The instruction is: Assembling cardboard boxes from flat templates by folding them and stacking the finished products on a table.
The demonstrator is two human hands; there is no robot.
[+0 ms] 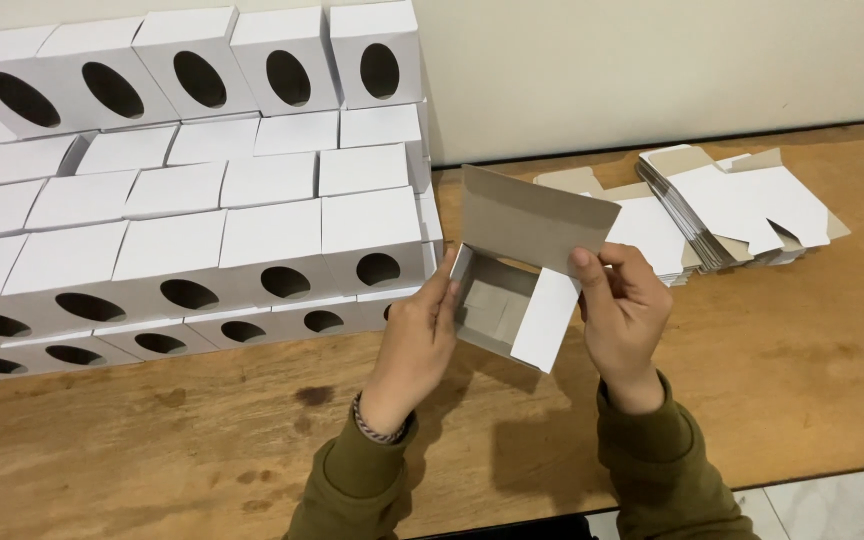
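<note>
- Your left hand (420,338) holds the half-folded box (512,290) by its left wall, fingers laid flat along the outside and fingertips at the rim.
- Your right hand (620,305) pinches the same box from its 3 o'clock side, thumb (584,272) pressed on the edge where the raised lid flap (532,220) meets the body.
- The box hangs above the tabletop (812,340), not touching it, and is tilted with its open side facing up toward you.
- Its inside is grey-brown board and its outside is white; a white side flap (547,320) hangs down toward 5 o'clock, and the lid flap stands up at 12 o'clock with its grey face toward you.
- Both your forearms wear olive-green sleeves (352,490), and a beaded bracelet (377,430) sits on your left wrist.
- At 9 to 11 o'clock from the hands, finished white boxes (272,250) with oval window holes stand stacked in several rows, reaching back to the wall (652,70).
- At 1 to 2 o'clock, well apart from the hands, a pile of flat unfolded blanks (732,210) lies on the tabletop, white faces mostly up with some grey edges showing.
- The tabletop is brown wood with a dark edge, bearing a few dark stains (312,395) near your left wrist.
</note>
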